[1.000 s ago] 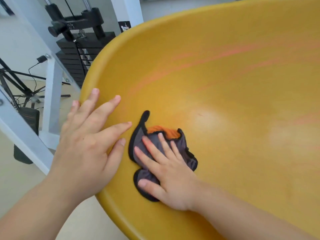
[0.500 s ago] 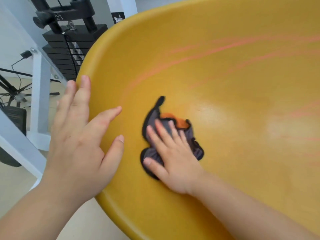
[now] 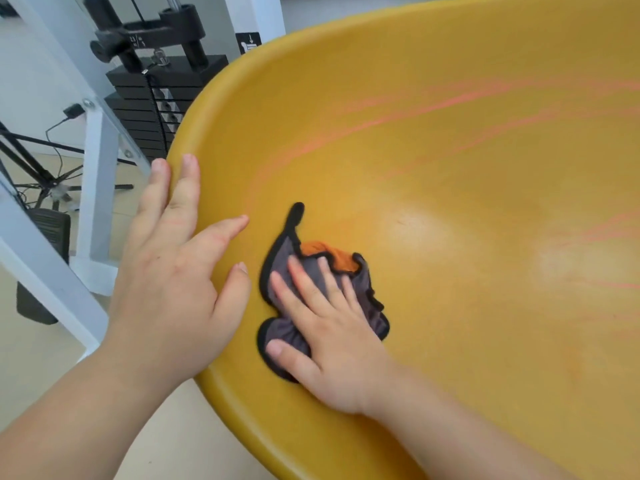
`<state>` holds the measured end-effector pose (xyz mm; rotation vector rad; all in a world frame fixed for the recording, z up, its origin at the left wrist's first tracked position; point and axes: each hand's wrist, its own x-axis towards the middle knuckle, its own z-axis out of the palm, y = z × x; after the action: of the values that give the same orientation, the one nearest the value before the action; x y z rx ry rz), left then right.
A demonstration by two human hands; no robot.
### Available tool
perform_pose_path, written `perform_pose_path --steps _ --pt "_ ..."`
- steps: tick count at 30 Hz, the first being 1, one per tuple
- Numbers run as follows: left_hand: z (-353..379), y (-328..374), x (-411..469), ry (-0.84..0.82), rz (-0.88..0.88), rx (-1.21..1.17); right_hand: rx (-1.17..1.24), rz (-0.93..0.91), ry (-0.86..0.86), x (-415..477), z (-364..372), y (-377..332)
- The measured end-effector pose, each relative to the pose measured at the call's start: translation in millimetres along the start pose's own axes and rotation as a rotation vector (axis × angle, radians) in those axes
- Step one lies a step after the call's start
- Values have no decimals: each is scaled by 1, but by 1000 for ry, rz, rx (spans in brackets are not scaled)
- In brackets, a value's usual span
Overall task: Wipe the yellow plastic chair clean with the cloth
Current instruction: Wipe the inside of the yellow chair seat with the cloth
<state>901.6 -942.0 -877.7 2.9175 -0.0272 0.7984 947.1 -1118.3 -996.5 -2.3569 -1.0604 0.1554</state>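
Yellow chair (image 3: 467, 220) fills your view: your spread right hand (image 3: 339, 344) keeps pressing the cloth (image 3: 282, 263) near left; far pink streaks (image 3: 433, 109) remain.

The black bar (image 3: 149, 29) atop the weight stack (image 3: 152, 109) carries small white print split by a slash; it looks like "2.5" over "5", but it is too small to be sure. A black label (image 3: 248, 43) on the white post (image 3: 256, 15) shows a white downward arrow above a white pictogram, with no legible words. Pale tags (image 3: 167, 105) run down the plates of the stack; their numbers are blurred.
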Motion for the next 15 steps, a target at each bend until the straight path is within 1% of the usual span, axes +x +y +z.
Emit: perform_pose_path --steps 1,2,3,5,7,8,10,11,12,13,15 --pt "0 0 0 2 -1 -2 -20 -51 -21 -1 -3 7" --pt "0 0 0 5 0 -7 -80 -52 3 2 -6 24" --pt "0 0 1 7 -1 -13 -145 19 50 5 -9 47" --pt "-2 -1 0 3 -8 -33 -243 326 129 8 -23 93" --pt "-5 -4 -2 -15 0 -51 -303 584 150 3 -35 123" --pt "-6 -6 -3 -26 6 -52 -288 661 152 2 -37 127" --pt "-9 -11 -7 -32 0 -49 -226 728 148 9 -34 114" --pt "-11 -14 -8 -31 -17 -59 -192 721 133 16 -30 100" --pt "-12 -15 -9 -33 -44 -83 -154 671 114 23 -24 81" --pt "-12 -16 -10 -37 -77 -120 -110 577 102 29 -18 58" --pt "-11 -16 -9 -39 -111 -181 4 313 76 32 -7 6"
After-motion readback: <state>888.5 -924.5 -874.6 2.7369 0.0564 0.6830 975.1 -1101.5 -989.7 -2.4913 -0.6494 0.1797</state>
